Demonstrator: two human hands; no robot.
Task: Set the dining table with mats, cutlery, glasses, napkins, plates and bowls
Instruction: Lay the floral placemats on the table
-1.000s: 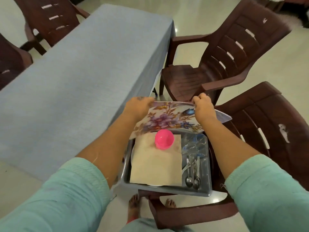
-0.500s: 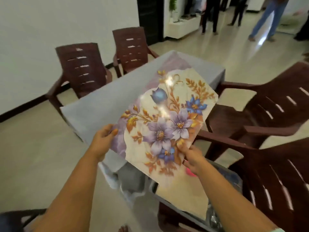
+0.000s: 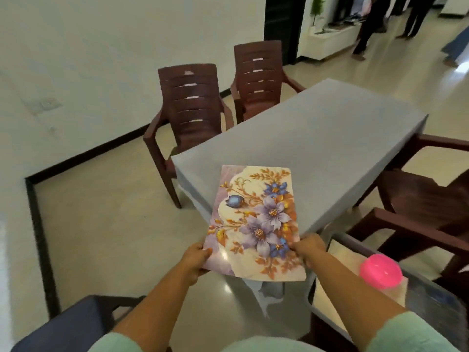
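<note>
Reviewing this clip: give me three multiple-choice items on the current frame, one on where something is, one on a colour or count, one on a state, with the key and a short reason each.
1. Where is the floral mat?
A. Flat in the tray
B. Held over the near end of the table
C. On a chair seat

2. What colour is the small bowl in the tray?
A. Pink
B. Green
C. White

3. How is the mat held?
A. By the left hand alone
B. By no hand
C. By both hands at its near edge

Key: 1 B, its far end lies over the grey tablecloth, its near end off the table. 2 A, the bowl is bright pink. 3 C, the left hand and the right hand each grip a near corner.
</note>
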